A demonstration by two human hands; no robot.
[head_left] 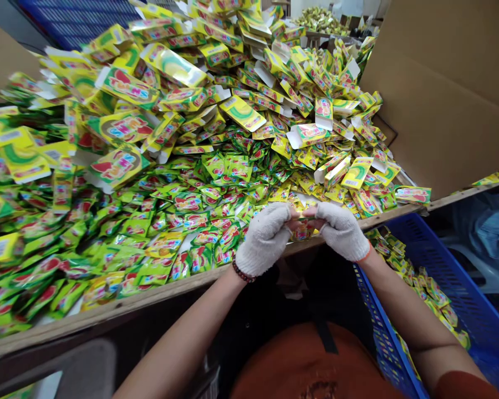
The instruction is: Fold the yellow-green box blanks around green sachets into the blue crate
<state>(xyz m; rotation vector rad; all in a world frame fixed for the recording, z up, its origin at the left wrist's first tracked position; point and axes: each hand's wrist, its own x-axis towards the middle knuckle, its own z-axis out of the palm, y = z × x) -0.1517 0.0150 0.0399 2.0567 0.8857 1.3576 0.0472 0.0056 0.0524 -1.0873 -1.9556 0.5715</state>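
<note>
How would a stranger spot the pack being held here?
Find the big heap of yellow and green packs, then the wooden edge along its near side. There, a white-gloved left hand and white-gloved right hand face each other. The small pack between them is the only one held; its neighbours lie loose.

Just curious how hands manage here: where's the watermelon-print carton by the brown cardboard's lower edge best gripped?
Probably across its narrow width, mid-length, with the nearer right hand coming from above: the watermelon-print carton lies lengthwise near the wooden rim, its upper side uncovered.
</note>
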